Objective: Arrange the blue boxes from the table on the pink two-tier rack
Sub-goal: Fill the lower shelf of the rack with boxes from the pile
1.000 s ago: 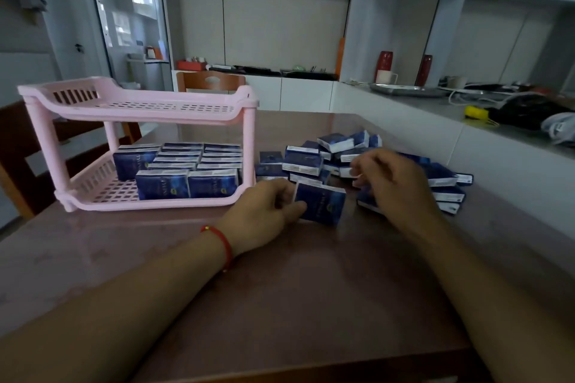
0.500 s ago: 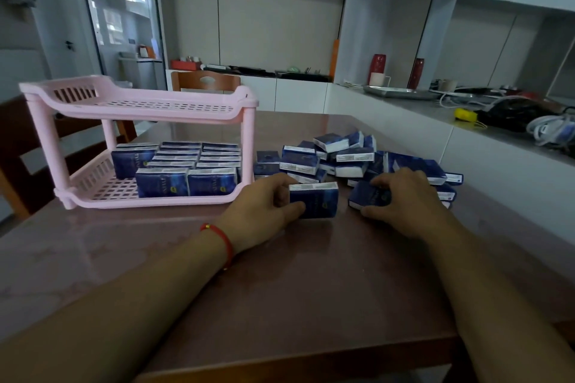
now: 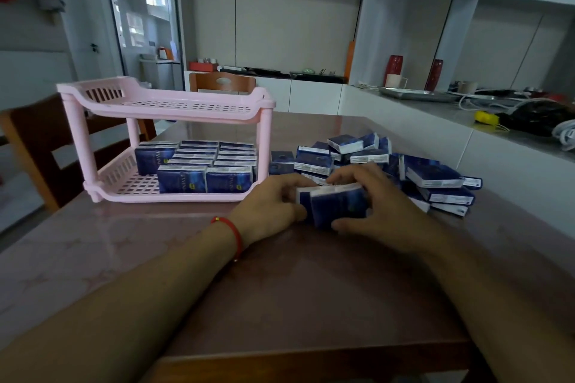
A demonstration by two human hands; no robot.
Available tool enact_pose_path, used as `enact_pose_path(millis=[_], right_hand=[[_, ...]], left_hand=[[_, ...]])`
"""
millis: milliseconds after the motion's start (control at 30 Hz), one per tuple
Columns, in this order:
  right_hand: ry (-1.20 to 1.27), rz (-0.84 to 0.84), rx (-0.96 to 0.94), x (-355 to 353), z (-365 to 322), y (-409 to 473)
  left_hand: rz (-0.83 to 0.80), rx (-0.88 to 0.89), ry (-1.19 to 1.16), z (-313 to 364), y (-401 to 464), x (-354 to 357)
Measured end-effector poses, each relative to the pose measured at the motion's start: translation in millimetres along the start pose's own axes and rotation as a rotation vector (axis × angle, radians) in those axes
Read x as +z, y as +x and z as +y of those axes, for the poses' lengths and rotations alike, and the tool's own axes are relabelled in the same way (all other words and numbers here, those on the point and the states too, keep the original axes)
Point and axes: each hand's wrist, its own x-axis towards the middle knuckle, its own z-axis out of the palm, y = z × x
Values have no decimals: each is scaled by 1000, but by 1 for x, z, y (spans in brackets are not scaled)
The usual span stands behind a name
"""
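Two blue boxes (image 3: 337, 204) stand upright side by side on the brown table (image 3: 280, 289), pressed together between my hands. My left hand (image 3: 267, 205) grips them from the left, and my right hand (image 3: 376, 205) curls over them from the right with the thumb below. Behind the hands lies a loose pile of blue boxes (image 3: 389, 162). The pink two-tier rack (image 3: 174, 109) stands at the left. Its lower tier holds several blue boxes (image 3: 202, 165) in rows; its upper tier holds nothing.
A wooden chair (image 3: 34, 149) stands left of the rack and another chair (image 3: 222, 82) behind the table. A white counter (image 3: 466, 134) runs along the right with a tray, cables and dark red vases. The table's front edge is near me.
My right hand brought a second box from the pile leftwards and set it against the box my left hand was holding. Both hands now close round the pair.
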Motion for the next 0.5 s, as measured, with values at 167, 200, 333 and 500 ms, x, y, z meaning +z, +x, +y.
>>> enact_pose_path(millis=[167,200,333,500], right_hand=[[-125,-55,69,16,1,5],[-128,-62,71,17,2,6],[-54,-93,96,15,4,5],[-27,-12,111,7,4,4]], left_hand=[[-117,49,-30,5,-5,2],[-134,64,-26,4,-5,2],[-76,117,10,-1,-4,4],[-71,63,-18,-8,1,2]])
